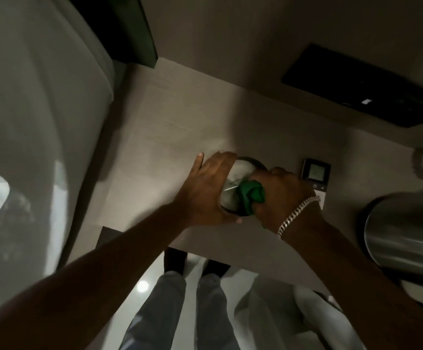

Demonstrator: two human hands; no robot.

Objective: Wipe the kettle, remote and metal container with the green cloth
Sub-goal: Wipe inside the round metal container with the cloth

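One head-worn wide-angle view looks steeply down from above the grey-brown matte worktop (pixel 170 127), close over its near edge, facing the far wall; the glossy pale floor (pixel 142 286) shows below that edge.

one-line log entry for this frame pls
step: wiping metal container | left hand: steadies container | right hand: presses green cloth on it | remote: on table beside | kettle: right edge

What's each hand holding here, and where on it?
Left hand grips the round metal container by its left rim and side. Right hand holds the bunched green cloth, pressed onto the container's top.
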